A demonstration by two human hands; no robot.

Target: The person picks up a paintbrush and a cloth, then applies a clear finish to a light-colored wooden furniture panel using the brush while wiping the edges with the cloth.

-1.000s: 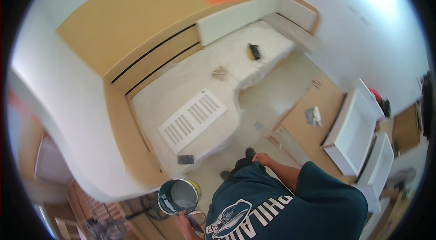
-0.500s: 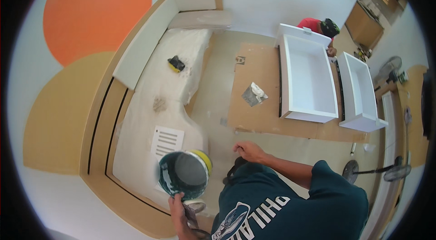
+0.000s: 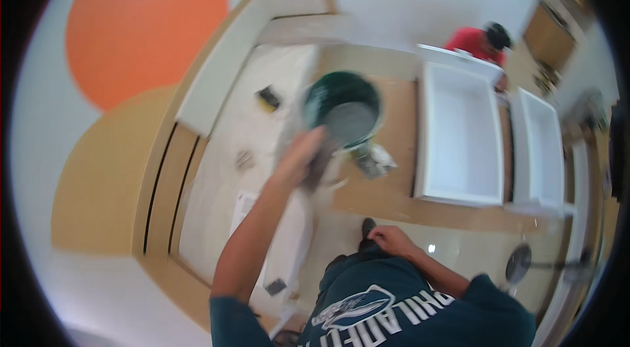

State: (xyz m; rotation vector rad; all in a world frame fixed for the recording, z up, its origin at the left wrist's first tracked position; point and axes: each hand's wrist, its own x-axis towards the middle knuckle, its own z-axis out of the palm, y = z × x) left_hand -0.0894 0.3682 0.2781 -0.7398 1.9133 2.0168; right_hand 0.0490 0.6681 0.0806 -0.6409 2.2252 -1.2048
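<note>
Ahead and right of the right hand [image 3: 388, 240], a white drawer [image 3: 461, 137] is resting open. At the left hand [image 3: 305, 153], a green bucket [image 3: 342, 110] is hanging, that hand pinching its rim. The right hand is curling; cannot tell its grip.

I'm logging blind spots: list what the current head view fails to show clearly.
All in the head view:
Left hand: motion blur obscures its exact finger placement on the green bucket.
White panel: partly covered by the left forearm.
Person in red: lower body hidden behind the white drawer.
</note>
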